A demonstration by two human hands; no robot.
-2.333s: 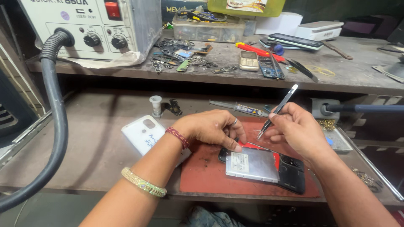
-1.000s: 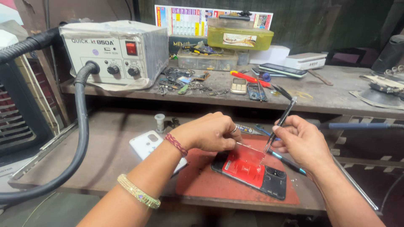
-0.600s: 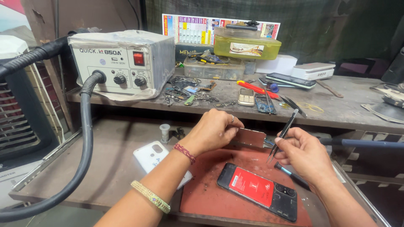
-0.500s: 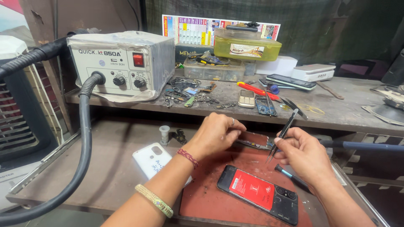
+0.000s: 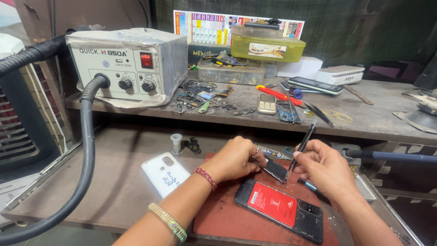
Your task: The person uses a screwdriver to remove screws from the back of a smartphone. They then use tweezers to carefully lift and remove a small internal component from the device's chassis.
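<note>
Crowding panel (image 5: 274,168) edge: tweezers (image 5: 301,148)

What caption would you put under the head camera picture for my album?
Left hand holds a thin dark panel while right hand works tweezers against it, above an opened phone on a red mat.

Both hands, left (image 5: 234,158) and right (image 5: 324,169), curled, fingertips nearly meeting.

Phone repair workshop: hot-air station (image 5: 127,68), scattered parts (image 5: 205,98)
</note>
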